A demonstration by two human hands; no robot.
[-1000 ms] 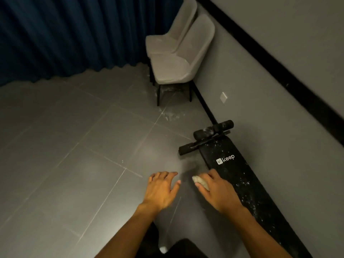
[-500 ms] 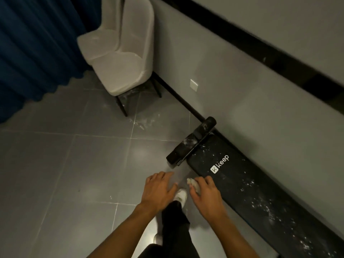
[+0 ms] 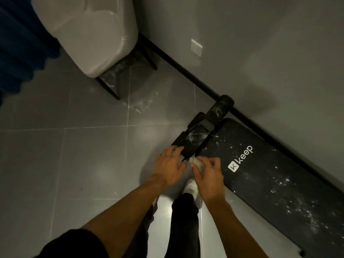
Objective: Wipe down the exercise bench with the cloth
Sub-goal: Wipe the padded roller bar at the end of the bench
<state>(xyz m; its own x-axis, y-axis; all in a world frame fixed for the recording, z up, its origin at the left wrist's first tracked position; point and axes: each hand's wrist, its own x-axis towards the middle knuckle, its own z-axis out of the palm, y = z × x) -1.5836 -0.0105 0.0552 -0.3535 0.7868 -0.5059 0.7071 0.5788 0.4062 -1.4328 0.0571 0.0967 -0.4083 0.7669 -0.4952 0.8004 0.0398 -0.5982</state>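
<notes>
A long black exercise bench (image 3: 275, 175) with a white "keep" logo lies on the floor along the wall, speckled with white dust. At its near end are black foam rollers (image 3: 201, 133), also dusty. My right hand (image 3: 208, 174) grips a small crumpled pale cloth (image 3: 197, 163) at the bench's front corner. My left hand (image 3: 169, 166) is beside it with fingers spread, fingertips at the lower end of the roller bar; contact is unclear.
A pale upholstered chair (image 3: 96, 36) on dark legs stands at the back left, beside a blue curtain (image 3: 20, 47). The grey wall (image 3: 260, 53) with a black skirting runs right behind the bench. My legs and a white shoe (image 3: 190, 188) are below my hands.
The view has swung down and closer to the bench. Both hands have moved forward to the bench's near end, the right one still gripping the cloth.
</notes>
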